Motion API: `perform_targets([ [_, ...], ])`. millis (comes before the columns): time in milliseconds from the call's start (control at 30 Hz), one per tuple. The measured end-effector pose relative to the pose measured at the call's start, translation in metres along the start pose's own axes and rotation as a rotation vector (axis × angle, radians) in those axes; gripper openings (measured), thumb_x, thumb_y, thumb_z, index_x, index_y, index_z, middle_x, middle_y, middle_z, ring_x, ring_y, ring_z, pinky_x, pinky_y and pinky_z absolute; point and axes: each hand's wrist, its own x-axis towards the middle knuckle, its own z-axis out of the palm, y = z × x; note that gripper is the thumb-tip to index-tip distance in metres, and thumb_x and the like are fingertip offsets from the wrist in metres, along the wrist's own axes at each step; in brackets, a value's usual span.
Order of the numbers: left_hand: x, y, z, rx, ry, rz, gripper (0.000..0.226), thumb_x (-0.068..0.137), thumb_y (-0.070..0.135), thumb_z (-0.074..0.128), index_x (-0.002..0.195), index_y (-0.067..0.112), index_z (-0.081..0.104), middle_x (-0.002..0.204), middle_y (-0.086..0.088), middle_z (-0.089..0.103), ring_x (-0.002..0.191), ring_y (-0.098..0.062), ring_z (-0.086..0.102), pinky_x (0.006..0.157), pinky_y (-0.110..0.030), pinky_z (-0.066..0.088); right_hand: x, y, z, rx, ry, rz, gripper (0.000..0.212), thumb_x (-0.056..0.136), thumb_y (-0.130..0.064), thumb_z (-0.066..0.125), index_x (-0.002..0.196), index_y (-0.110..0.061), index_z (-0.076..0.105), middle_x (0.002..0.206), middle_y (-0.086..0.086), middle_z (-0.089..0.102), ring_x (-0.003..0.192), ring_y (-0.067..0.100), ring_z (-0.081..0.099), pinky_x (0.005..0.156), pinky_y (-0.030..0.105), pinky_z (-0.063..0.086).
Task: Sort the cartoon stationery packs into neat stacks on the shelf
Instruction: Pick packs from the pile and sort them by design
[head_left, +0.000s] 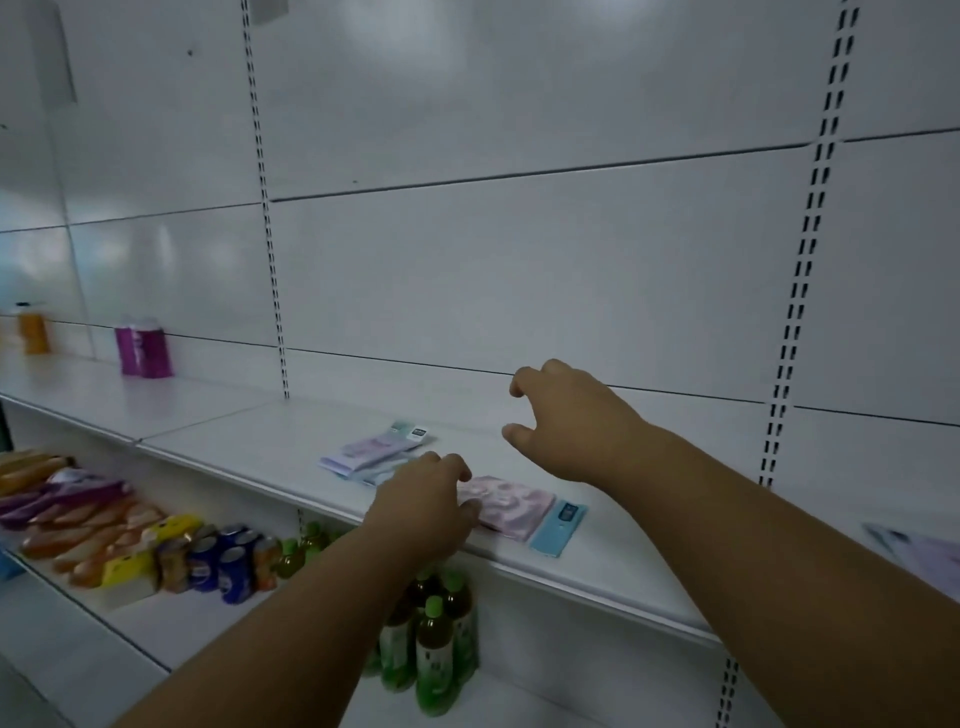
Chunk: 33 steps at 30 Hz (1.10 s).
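Observation:
A pink stationery pack (511, 503) with a light blue header lies flat near the front edge of the white shelf (260, 441). My left hand (423, 506) grips the pack's left end, thumb on top. Behind it, a small stack of purple and pale blue packs (374, 451) lies at an angle. My right hand (566, 421) hovers above the shelf behind the pink pack, fingers loosely curled and holding nothing. Another pale pack (919, 558) lies at the far right of the shelf, cut off by the frame.
A purple package (143, 348) and an orange bottle (32, 330) stand at the shelf's far left. The lower shelf holds snack packs (67, 514), drink cans (228, 561) and green bottles (434, 644). White back panels with slotted uprights (275, 312) rise behind.

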Motion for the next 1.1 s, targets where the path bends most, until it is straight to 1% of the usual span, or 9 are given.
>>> perform_targets([
  [100, 0.035, -0.009, 0.003, -0.01, -0.091, 0.097, 0.045, 0.088, 0.042, 0.062, 0.13, 0.029, 0.053, 0.132, 0.004, 0.057, 0.116, -0.016, 0.054, 0.098, -0.033, 0.046, 0.024, 0.001, 0.013, -0.005, -0.017, 0.037, 0.045, 0.089, -0.043, 0.054, 0.129, -0.022, 0.048, 0.127, 0.005, 0.052, 0.108, 0.024, 0.054, 0.089, 0.038, 0.049],
  [267, 0.085, -0.009, 0.009, 0.075, -0.507, 0.281, 0.075, 0.083, 0.049, 0.067, 0.148, 0.032, 0.036, 0.154, 0.006, 0.04, 0.135, -0.019, 0.044, 0.109, -0.036, 0.036, 0.037, 0.004, 0.032, 0.003, -0.045, 0.148, 0.045, 0.089, -0.043, 0.056, 0.129, -0.023, 0.05, 0.128, 0.002, 0.053, 0.109, 0.022, 0.055, 0.09, 0.035, 0.048],
  [367, 0.109, -0.012, 0.013, 0.119, -0.606, 0.384, 0.085, 0.077, 0.053, 0.072, 0.15, 0.03, 0.033, 0.152, 0.005, 0.044, 0.134, -0.02, 0.046, 0.109, -0.037, 0.038, 0.033, 0.0, 0.037, -0.022, -0.035, 0.238, 0.045, 0.089, -0.044, 0.056, 0.129, -0.024, 0.05, 0.126, 0.001, 0.054, 0.109, 0.021, 0.055, 0.091, 0.035, 0.048],
  [500, 0.12, -0.012, 0.017, 0.06, -0.505, 0.476, 0.081, 0.071, 0.054, 0.078, 0.138, 0.021, 0.049, 0.129, -0.001, 0.059, 0.113, -0.022, 0.058, 0.097, -0.035, 0.049, 0.025, -0.015, 0.04, -0.066, 0.018, 0.376, 0.043, 0.088, -0.043, 0.057, 0.126, -0.024, 0.051, 0.123, 0.0, 0.056, 0.107, 0.02, 0.056, 0.092, 0.037, 0.048],
  [600, 0.13, -0.022, 0.01, -0.116, -0.293, 0.48, 0.044, 0.072, 0.051, 0.074, 0.099, 0.019, 0.061, 0.1, -0.005, 0.064, 0.086, -0.021, 0.063, 0.079, -0.035, 0.056, 0.019, -0.031, 0.038, -0.059, 0.143, 0.462, 0.038, 0.088, -0.04, 0.059, 0.122, -0.023, 0.054, 0.117, 0.0, 0.058, 0.095, 0.018, 0.058, 0.085, 0.033, 0.049],
  [767, 0.139, -0.068, -0.021, -0.705, -0.157, 0.148, 0.013, 0.085, 0.024, 0.058, 0.092, 0.013, 0.06, 0.085, -0.009, 0.069, 0.073, -0.026, 0.069, 0.064, -0.038, 0.06, 0.026, -0.069, 0.051, -0.069, 0.216, 0.497, 0.022, 0.087, -0.037, 0.06, 0.102, -0.021, 0.059, 0.099, -0.003, 0.06, 0.078, 0.014, 0.052, 0.068, 0.027, 0.04],
  [833, 0.137, -0.093, -0.039, -0.972, -0.134, 0.011, 0.012, 0.09, 0.022, 0.058, 0.097, 0.013, 0.06, 0.088, -0.011, 0.07, 0.071, -0.028, 0.072, 0.059, -0.043, 0.062, 0.037, -0.084, 0.065, -0.061, 0.145, 0.466, 0.021, 0.086, -0.037, 0.061, 0.098, -0.02, 0.06, 0.096, -0.001, 0.062, 0.079, 0.015, 0.054, 0.068, 0.028, 0.043],
  [933, 0.129, -0.132, -0.063, -1.198, -0.069, -0.088, 0.017, 0.096, 0.027, 0.055, 0.105, 0.013, 0.061, 0.094, -0.011, 0.071, 0.073, -0.023, 0.072, 0.056, -0.031, 0.058, 0.059, -0.103, 0.09, -0.009, -0.025, 0.449, 0.03, 0.085, -0.041, 0.064, 0.104, -0.019, 0.062, 0.104, 0.003, 0.065, 0.088, 0.017, 0.057, 0.076, 0.03, 0.047],
  [1100, 0.103, -0.182, -0.087, -1.367, -0.061, -0.143, 0.022, 0.1, 0.031, 0.053, 0.112, 0.014, 0.061, 0.1, -0.007, 0.073, 0.087, -0.025, 0.074, 0.076, -0.042, 0.061, 0.087, -0.117, 0.128, -0.006, -0.377, 0.492, 0.07, 0.082, -0.056, 0.062, 0.137, -0.016, 0.046, 0.141, 0.007, 0.05, 0.125, 0.025, 0.049, 0.1, 0.035, 0.041],
])
